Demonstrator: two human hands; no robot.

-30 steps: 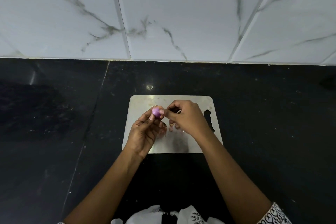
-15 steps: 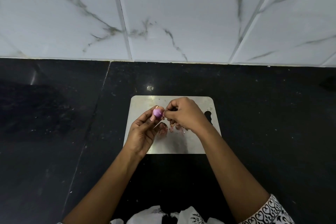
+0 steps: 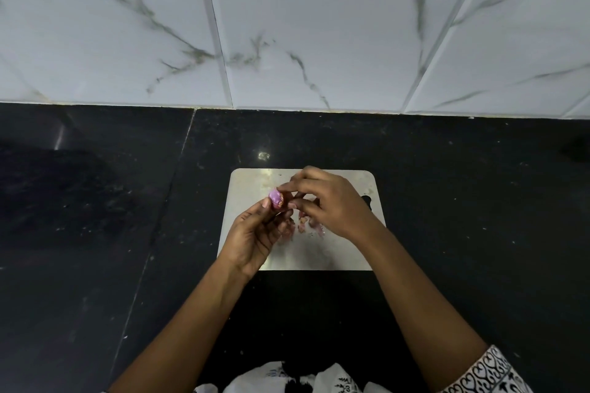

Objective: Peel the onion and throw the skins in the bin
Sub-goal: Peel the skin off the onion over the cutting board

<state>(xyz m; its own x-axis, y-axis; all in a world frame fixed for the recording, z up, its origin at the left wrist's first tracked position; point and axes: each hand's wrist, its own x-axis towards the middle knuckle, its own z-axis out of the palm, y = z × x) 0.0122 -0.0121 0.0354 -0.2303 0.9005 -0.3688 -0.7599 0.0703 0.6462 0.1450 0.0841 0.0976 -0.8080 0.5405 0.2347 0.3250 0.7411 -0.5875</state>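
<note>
A small purple onion point(image 3: 275, 197), partly peeled with a bit of brown skin on its right side, is pinched between the fingertips of my left hand point(image 3: 255, 234) above the steel cutting board point(image 3: 249, 188). My right hand point(image 3: 332, 204) is right beside it, fingers curled, its fingertips pinching at the onion's skin. Loose pinkish skins point(image 3: 308, 225) lie on the board under my right hand, partly hidden by it. No bin is in view.
The board lies on a black stone counter point(image 3: 95, 233) with a seam running down its left part. A white marbled tile wall point(image 3: 319, 41) rises behind the counter. My patterned white clothing point(image 3: 287, 380) shows at the bottom edge.
My right hand's fingers have shifted slightly up over the onion, and more brown skin shows on the onion's right side. Both hands stay above the board.
</note>
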